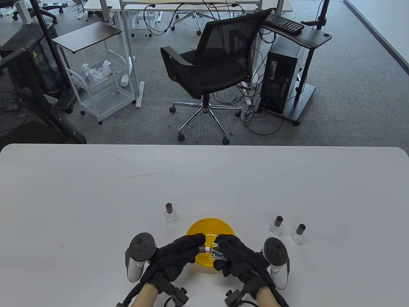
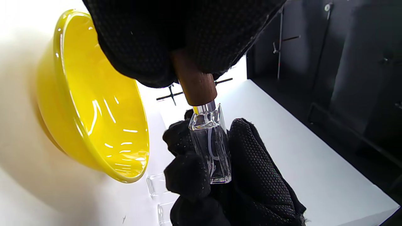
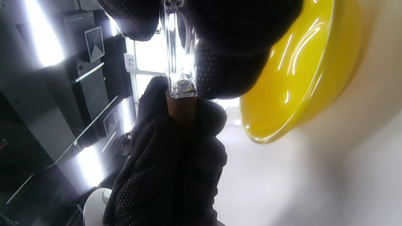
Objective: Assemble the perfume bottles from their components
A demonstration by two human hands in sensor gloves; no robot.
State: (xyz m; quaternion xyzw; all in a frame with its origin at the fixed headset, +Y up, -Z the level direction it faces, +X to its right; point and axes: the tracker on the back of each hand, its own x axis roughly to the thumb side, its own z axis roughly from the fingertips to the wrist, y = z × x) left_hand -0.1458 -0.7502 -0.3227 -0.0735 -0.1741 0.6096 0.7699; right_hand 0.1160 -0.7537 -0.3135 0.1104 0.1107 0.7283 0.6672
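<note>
Over the yellow bowl (image 1: 223, 225), both hands meet on one perfume bottle. My right hand (image 1: 228, 252) grips the clear square glass bottle (image 1: 216, 251) (image 2: 211, 147) (image 3: 177, 53), lying on its side. My left hand (image 1: 188, 247) pinches the brown wooden cap (image 1: 202, 249) (image 2: 194, 84) (image 3: 181, 111), which sits at the bottle's neck. A thin tube shows inside the glass. Three capped bottles stand on the table: one (image 1: 169, 213) left of the bowl, two (image 1: 276, 225) (image 1: 298, 234) to its right.
The white table (image 1: 96, 192) stretches wide around the bowl. Beyond its far edge stand an office chair (image 1: 211, 70), a white cart (image 1: 102, 86) and a computer stand (image 1: 287, 80).
</note>
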